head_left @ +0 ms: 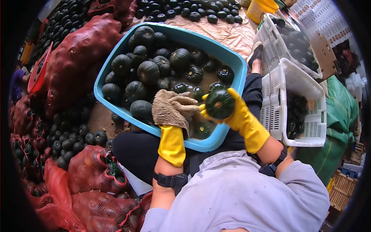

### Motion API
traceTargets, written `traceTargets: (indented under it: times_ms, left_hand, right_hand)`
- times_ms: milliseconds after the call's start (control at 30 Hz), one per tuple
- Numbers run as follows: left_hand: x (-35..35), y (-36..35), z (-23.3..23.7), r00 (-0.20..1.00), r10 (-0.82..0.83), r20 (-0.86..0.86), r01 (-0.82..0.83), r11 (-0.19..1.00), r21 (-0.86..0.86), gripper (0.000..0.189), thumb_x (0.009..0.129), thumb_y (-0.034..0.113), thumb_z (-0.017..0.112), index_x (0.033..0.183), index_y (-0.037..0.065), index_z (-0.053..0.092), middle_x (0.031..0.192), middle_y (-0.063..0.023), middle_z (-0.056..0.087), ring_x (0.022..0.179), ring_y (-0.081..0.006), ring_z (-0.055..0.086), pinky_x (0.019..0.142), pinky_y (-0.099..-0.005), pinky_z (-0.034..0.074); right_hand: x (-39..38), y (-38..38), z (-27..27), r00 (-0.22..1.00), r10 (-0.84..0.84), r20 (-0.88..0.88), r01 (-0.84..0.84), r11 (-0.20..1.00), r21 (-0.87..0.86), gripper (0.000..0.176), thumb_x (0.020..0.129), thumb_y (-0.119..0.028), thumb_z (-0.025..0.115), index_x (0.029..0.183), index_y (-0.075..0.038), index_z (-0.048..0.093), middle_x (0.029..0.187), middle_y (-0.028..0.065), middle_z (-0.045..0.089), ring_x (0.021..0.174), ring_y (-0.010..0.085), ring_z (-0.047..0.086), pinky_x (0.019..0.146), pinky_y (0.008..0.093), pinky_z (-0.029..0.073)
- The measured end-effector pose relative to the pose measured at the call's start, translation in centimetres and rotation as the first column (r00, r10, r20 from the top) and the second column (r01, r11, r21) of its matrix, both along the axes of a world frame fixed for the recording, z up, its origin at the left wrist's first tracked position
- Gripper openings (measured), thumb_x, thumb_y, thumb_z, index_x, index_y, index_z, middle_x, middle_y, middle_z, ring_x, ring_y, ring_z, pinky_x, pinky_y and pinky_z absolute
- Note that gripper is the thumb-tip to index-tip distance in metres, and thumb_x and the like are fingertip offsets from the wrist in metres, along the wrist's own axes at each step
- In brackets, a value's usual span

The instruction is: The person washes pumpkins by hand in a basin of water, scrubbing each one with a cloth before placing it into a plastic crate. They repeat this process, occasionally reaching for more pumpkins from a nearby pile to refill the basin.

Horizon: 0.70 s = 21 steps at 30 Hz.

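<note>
My right hand (241, 116), in a yellow rubber glove, grips a wet dark green kabocha squash (219, 104) over the right part of the blue tub (101, 79). The squash's pale round scar faces up. Close to its left is my left hand (174, 106), with a rough tan towelling glove over the yellow rubber one. The left fingers stretch toward the squash, apart from each other. Many more squashes (148, 72) fill the tub's left and back, and several float in murky brown water (189, 86) at the right.
White plastic crates (305, 141) with dark squashes stand at the right, beside a green sack (336, 120). Red mesh sacks (81, 50) and loose squashes (71, 141) crowd the left. A yellow bucket (262, 8) and rows of squashes (195, 16) are at the back.
</note>
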<state>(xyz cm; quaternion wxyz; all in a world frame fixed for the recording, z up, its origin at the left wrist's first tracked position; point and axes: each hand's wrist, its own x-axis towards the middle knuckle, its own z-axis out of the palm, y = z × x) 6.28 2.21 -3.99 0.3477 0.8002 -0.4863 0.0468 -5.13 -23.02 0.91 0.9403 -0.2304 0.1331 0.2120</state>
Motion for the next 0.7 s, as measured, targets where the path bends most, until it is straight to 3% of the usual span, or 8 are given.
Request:
traceTargets:
  times_ms: [67,167,233,333,400,467,533,700]
  left_hand:
    - [-1.0,0.4,2.6,0.9,0.129,-0.416,-0.177,0.981,-0.08,0.016,0.084,0.019,0.068,0.086,0.017,0.084,0.1,-0.0073,0.082,0.095,-0.0255,0.079,0.08,-0.0435,0.064]
    - [-3.1,-0.9,1.6,0.652,0.162,-0.741,-0.556,0.766,-0.322,0.032,0.098,0.015,0.058,0.079,-0.005,0.074,0.083,-0.0233,0.077,0.068,-0.0323,0.076,0.068,-0.0451,0.066]
    - [-3.3,-1.9,1.8,0.442,-0.101,-0.891,-0.753,0.499,-0.429,0.036,0.101,0.017,0.055,0.079,-0.005,0.073,0.081,-0.0237,0.075,0.065,-0.0332,0.074,0.065,-0.0445,0.066]
    - [-2.7,-2.9,3.0,0.207,-0.574,-0.792,-0.956,0.053,-0.288,0.041,0.104,0.02,0.051,0.079,-0.005,0.07,0.078,-0.0244,0.074,0.059,-0.0347,0.071,0.061,-0.0436,0.064]
    - [-2.9,-2.5,5.3,0.128,-0.506,-0.853,-0.916,0.269,-0.296,0.046,0.106,0.027,0.047,0.081,-0.005,0.068,0.08,-0.0254,0.073,0.062,-0.0347,0.07,0.064,-0.0429,0.064]
    - [-1.7,-2.2,4.9,0.057,-0.366,-0.929,-0.89,0.403,-0.213,0.054,0.104,0.039,0.044,0.087,-0.007,0.068,0.087,-0.0274,0.073,0.068,-0.0338,0.071,0.067,-0.0414,0.062]
    - [-0.9,-1.4,3.9,-0.02,-0.408,-0.913,-0.822,0.527,-0.218,0.058,0.103,0.041,0.042,0.088,-0.009,0.068,0.088,-0.0288,0.073,0.074,-0.0361,0.073,0.073,-0.0419,0.062]
    - [-0.9,-1.4,3.0,0.153,-0.313,-0.937,-0.761,0.568,-0.314,0.065,0.104,0.043,0.039,0.095,-0.013,0.069,0.095,-0.0305,0.074,0.083,-0.0415,0.073,0.083,-0.0467,0.062]
  right_hand:
    - [0.0,-5.2,2.7,0.961,-0.157,0.226,0.208,0.951,-0.227,0.078,0.098,-0.059,0.064,0.141,0.006,0.055,0.129,0.0257,0.069,0.112,0.0435,0.071,0.102,0.0521,0.059]
    - [-1.7,-16.6,6.0,0.656,-0.718,0.233,0.493,0.641,0.588,0.079,0.101,-0.056,0.062,0.157,-0.002,0.045,0.151,0.0244,0.056,0.138,0.0388,0.057,0.1,0.0477,0.059]
    - [-0.8,-17.7,6.6,0.314,-0.834,0.453,0.745,0.512,0.427,0.073,0.104,-0.056,0.058,0.155,-0.004,0.051,0.151,0.0225,0.057,0.139,0.0376,0.058,0.104,0.0473,0.058]
    - [1.9,-8.9,4.2,0.827,-0.139,0.545,0.453,0.739,-0.499,0.05,0.11,-0.045,0.054,0.138,-0.007,0.066,0.137,0.0115,0.068,0.12,0.0293,0.067,0.101,0.0414,0.054]
    - [0.6,-0.1,4.9,0.909,0.417,0.027,-0.114,0.309,-0.944,0.043,0.103,-0.035,0.067,0.142,-0.018,0.065,0.137,0.0084,0.07,0.115,0.0281,0.07,0.102,0.04,0.053]
    - [1.2,4.0,-3.1,0.284,0.869,-0.405,0.167,-0.46,-0.872,0.07,0.084,-0.027,0.076,0.151,-0.016,0.058,0.147,0.0235,0.061,0.133,0.0396,0.061,0.109,0.0448,0.051]
    - [1.1,8.5,-6.2,0.177,0.721,-0.67,0.271,-0.69,-0.671,0.076,0.08,-0.024,0.08,0.152,-0.022,0.056,0.144,0.0183,0.064,0.133,0.0434,0.061,0.106,0.0511,0.052]
    - [4.5,6.3,-5.9,-0.005,0.854,-0.521,0.287,-0.497,-0.819,0.076,0.07,-0.036,0.089,0.142,-0.024,0.066,0.128,0.0136,0.072,0.119,0.0353,0.069,0.098,0.0477,0.056]
